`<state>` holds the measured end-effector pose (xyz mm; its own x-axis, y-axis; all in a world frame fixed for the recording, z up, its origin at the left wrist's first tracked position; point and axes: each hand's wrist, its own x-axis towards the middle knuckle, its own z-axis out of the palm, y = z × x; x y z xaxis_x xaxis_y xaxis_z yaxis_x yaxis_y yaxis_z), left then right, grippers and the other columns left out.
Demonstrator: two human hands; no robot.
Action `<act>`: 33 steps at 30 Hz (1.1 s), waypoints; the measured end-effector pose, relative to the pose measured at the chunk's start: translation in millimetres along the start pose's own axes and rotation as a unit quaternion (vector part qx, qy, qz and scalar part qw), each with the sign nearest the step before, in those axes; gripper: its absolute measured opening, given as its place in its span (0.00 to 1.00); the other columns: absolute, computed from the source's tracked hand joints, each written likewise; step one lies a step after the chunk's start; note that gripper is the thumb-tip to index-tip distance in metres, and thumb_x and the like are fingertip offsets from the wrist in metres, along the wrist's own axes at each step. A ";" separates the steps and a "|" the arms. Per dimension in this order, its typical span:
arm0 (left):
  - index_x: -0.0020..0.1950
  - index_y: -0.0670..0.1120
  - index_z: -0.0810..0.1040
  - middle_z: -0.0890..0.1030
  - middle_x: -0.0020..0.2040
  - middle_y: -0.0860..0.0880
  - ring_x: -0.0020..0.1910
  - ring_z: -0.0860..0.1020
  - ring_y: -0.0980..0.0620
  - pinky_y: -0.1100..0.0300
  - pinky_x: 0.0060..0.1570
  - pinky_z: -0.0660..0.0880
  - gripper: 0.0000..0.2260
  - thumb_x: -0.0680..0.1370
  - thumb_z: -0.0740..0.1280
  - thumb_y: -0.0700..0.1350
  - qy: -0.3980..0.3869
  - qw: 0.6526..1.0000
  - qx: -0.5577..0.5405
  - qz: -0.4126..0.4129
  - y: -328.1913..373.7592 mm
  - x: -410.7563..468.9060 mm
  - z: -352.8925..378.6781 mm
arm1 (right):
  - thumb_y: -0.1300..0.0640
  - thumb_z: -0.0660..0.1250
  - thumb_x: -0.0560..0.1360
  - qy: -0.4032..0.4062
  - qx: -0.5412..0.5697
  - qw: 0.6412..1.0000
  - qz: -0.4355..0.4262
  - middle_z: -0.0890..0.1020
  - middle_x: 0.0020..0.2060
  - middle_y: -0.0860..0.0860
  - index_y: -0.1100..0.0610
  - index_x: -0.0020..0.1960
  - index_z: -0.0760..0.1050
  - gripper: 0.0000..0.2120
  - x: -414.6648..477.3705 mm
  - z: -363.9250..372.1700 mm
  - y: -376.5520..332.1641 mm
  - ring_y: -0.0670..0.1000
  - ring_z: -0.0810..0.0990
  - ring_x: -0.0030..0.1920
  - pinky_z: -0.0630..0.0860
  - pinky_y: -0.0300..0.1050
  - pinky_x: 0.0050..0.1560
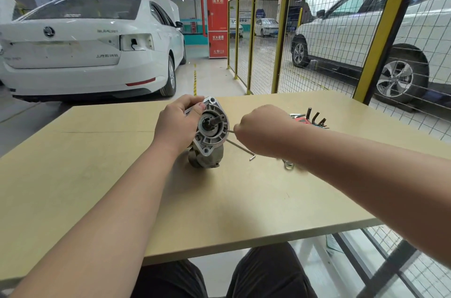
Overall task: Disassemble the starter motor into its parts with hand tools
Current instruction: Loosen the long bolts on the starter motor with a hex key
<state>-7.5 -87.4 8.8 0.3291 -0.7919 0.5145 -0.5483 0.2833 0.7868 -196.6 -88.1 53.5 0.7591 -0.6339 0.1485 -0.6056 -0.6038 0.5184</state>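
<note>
Grey starter motor gripped in left hand, hex key pinched in right hand

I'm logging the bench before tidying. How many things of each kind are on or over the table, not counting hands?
Starter motor: 1
Single hex keys: 2 (held hex key in the right hand, loose hex key on the table)
Hex key set: 1
Small metal part, blurred: 1
Total: 5

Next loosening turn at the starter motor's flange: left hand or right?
Right. The right hand pinches the thin metal key, its tip at the flange of the grey cast-metal starter motor; the left hand grips the motor's top edge, steadying it.
</note>
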 end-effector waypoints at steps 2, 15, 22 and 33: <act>0.47 0.62 0.79 0.81 0.45 0.63 0.49 0.79 0.58 0.55 0.53 0.77 0.04 0.77 0.66 0.52 0.001 1.000 0.001 0.001 -0.7 0.1 -0.4 | 0.66 0.56 0.74 0.011 -0.052 0.998 -0.021 0.65 0.25 0.50 0.58 0.36 0.67 0.10 -1.5 -3.6 3.1 0.52 0.66 0.25 0.56 0.40 0.25; 0.48 0.61 0.79 0.80 0.44 0.64 0.49 0.78 0.59 0.63 0.49 0.73 0.04 0.78 0.66 0.51 0.011 1.000 0.013 0.004 1.8 -4.6 -2.5 | 0.65 0.61 0.69 -0.080 0.076 0.987 0.113 0.69 0.31 0.50 0.54 0.32 0.62 0.12 12.6 -12.6 -12.6 0.50 0.67 0.28 0.59 0.40 0.26; 0.54 0.54 0.80 0.83 0.50 0.54 0.49 0.78 0.54 0.64 0.46 0.69 0.08 0.78 0.65 0.50 0.064 0.996 0.060 0.004 12.0 -12.3 5.5 | 0.62 0.64 0.71 -0.071 0.086 0.980 0.164 0.67 0.31 0.49 0.55 0.41 0.67 0.06 23.0 -17.8 -18.2 0.52 0.68 0.31 0.61 0.41 0.29; 0.57 0.47 0.77 0.79 0.54 0.48 0.55 0.74 0.46 0.58 0.49 0.69 0.09 0.80 0.61 0.46 0.120 0.987 0.107 0.029 20.2 -24.5 20.3 | 0.59 0.55 0.77 -0.108 0.193 0.961 0.163 0.69 0.30 0.52 0.58 0.33 0.66 0.14 42.2 -11.2 2.2 0.50 0.66 0.27 0.61 0.41 0.24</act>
<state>-42.3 -73.2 5.2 0.4518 -0.6193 0.6422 -0.7129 0.1822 0.6772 -163.2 -110.8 70.4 0.4723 -0.8800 0.0503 -0.8779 -0.4646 0.1157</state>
